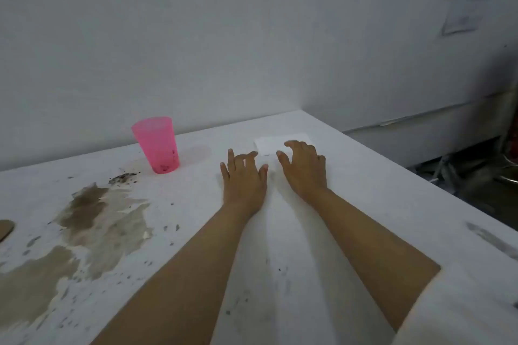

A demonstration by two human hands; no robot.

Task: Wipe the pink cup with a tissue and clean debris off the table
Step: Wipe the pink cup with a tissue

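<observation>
The right hand [304, 169] is held just above the white table [364, 190], fingers curled and spread, nothing gripped; its fingertips reach the near edge of the single white tissue [280, 144], which lies flat at its 12 o'clock. The left hand [243, 176] is placed just beside it at 9 o'clock, fingers spread wide and empty, palm down over the table. One pink cup [157, 144] is seen at 10 o'clock from the left hand, well apart, standing upright near the wall. It is translucent plastic, tapered toward the base, with dark specks stuck on its lower part. A brown wet spill [92, 221] with scattered dark debris [123, 178] is spread at 8 o'clock from the cup.
</observation>
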